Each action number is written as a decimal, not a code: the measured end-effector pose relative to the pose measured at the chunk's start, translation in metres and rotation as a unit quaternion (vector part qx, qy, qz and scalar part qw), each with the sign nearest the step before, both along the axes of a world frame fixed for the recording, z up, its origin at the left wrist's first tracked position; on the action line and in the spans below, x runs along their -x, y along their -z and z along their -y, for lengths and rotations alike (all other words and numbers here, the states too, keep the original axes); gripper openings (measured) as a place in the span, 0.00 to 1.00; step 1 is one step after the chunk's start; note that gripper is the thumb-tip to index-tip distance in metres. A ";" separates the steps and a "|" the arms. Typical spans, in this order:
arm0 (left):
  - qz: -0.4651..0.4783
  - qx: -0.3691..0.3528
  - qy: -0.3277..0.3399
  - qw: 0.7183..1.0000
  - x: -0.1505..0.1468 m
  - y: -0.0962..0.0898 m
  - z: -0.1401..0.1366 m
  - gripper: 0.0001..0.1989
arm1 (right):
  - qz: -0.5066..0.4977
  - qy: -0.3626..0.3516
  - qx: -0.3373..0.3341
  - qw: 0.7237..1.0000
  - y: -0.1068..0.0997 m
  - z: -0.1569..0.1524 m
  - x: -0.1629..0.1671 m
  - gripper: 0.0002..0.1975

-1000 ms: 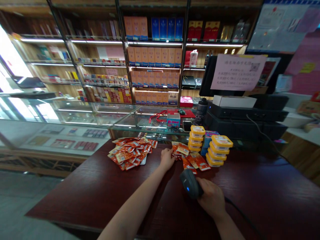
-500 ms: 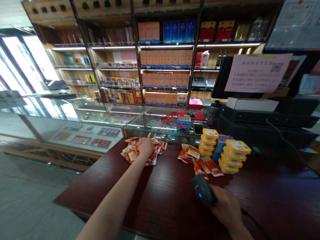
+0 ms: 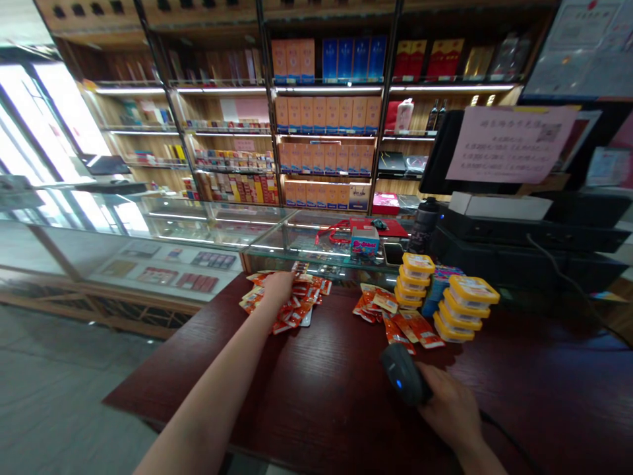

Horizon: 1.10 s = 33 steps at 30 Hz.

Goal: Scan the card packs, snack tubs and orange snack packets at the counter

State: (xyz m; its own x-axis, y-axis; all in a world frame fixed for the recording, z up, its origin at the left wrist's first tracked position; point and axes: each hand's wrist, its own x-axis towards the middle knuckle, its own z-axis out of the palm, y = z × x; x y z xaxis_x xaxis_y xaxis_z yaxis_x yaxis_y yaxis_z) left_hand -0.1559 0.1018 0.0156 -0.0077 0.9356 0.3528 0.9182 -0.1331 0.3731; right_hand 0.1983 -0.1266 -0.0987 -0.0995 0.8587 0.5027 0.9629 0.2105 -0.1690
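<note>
My left hand [image 3: 278,287] is over a loose pile of orange snack packets [image 3: 301,305] at the counter's far left edge. Its fingers point down among the packets and are mostly hidden, so I cannot tell if one is gripped. My right hand [image 3: 451,404] is wrapped round a dark handheld barcode scanner [image 3: 403,375] with a blue light, held low above the counter. Beyond the scanner lies a second, smaller group of orange packets [image 3: 378,302]. Two stacks of yellow-lidded tubs, a left stack [image 3: 413,282] and a right stack [image 3: 463,310], stand beside it.
The dark wooden counter [image 3: 316,402] meets a glass display case [image 3: 267,231]. A blue-and-pink box [image 3: 364,244], phone [image 3: 394,253] and dark bottle [image 3: 424,225] sit on the glass. At right is a monitor with a pink notice [image 3: 512,144]. The scanner's cable [image 3: 504,432] trails right.
My left hand has shifted slightly left across the pile, uncovering packets on its right. My right hand and the scanner stay almost in place.
</note>
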 end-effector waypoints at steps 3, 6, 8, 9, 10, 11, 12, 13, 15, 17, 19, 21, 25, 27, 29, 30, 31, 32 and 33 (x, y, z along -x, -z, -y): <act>-0.051 -0.054 0.021 0.997 -0.007 -0.006 0.017 0.09 | 0.009 0.007 -0.004 1.000 -0.001 0.000 0.000 0.18; 0.047 -0.104 0.018 0.993 -0.028 0.004 0.037 0.10 | 0.010 0.007 -0.003 1.000 -0.003 0.001 0.001 0.19; 0.174 -0.083 0.033 0.981 -0.045 0.021 0.046 0.08 | 0.009 0.007 0.010 1.000 -0.008 0.002 0.003 0.19; 0.241 -0.059 0.053 0.967 -0.054 0.033 0.049 0.08 | 0.008 0.008 0.021 1.000 -0.011 0.002 0.005 0.19; 0.297 -0.031 0.081 0.951 -0.062 0.045 0.051 0.07 | 0.005 0.008 0.034 0.999 -0.016 0.002 0.008 0.18; 0.351 -0.004 0.103 0.931 -0.069 0.057 0.053 0.07 | -0.007 0.014 0.046 0.999 -0.021 0.002 0.010 0.18; 0.398 0.011 0.116 0.910 -0.076 0.069 0.054 0.08 | -0.026 0.018 0.059 0.998 -0.026 0.002 0.014 0.18; 0.427 0.022 0.127 0.895 -0.081 0.080 0.055 0.09 | -0.051 0.022 0.074 0.996 -0.031 0.001 0.017 0.17; 0.461 0.029 0.135 0.877 -0.088 0.095 0.056 0.09 | -0.113 0.046 0.090 0.988 -0.041 -0.002 0.023 0.15; 0.467 0.029 0.137 0.873 -0.091 0.104 0.056 0.09 | -0.201 0.036 0.083 0.975 -0.048 -0.007 0.030 0.17; 0.457 0.028 0.133 0.879 -0.092 0.107 0.056 0.08 | -0.300 -0.004 0.073 0.951 -0.054 -0.011 0.037 0.17; 0.436 0.022 0.121 0.891 -0.091 0.107 0.056 0.07 | -0.385 -0.044 0.074 0.919 -0.060 -0.014 0.046 0.17; 0.374 -0.009 0.103 0.922 -0.088 0.105 0.059 0.05 | -0.455 -0.101 0.093 0.880 -0.072 -0.016 0.064 0.17; 0.340 -0.025 0.106 0.934 -0.087 0.104 0.061 0.05 | -0.457 -0.107 0.095 0.878 -0.077 -0.016 0.069 0.17; 0.319 -0.032 0.114 0.940 -0.086 0.102 0.063 0.06 | -0.453 -0.101 0.091 0.881 -0.080 -0.015 0.072 0.16; 0.314 -0.031 0.119 0.941 -0.086 0.101 0.064 0.06 | -0.449 -0.098 0.088 0.884 -0.081 -0.015 0.072 0.16; 0.315 -0.027 0.121 0.941 -0.086 0.101 0.065 0.05 | -0.445 -0.097 0.086 0.886 -0.081 -0.016 0.072 0.15; 0.320 -0.022 0.123 0.939 -0.086 0.100 0.065 0.05 | -0.442 -0.096 0.085 0.888 -0.081 -0.016 0.072 0.15; 0.328 -0.016 0.123 0.936 -0.087 0.100 0.065 0.04 | -0.440 -0.095 0.084 0.889 -0.081 -0.016 0.072 0.14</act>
State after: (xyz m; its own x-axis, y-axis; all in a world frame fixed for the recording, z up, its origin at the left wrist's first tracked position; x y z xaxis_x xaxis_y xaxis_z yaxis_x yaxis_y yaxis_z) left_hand -0.0689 0.0373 -0.0847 -0.0176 0.9263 0.3764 0.4326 -0.3323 0.8381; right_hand 0.1264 -0.1104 -0.0175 0.1174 0.9391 0.3230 0.3916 0.2551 -0.8841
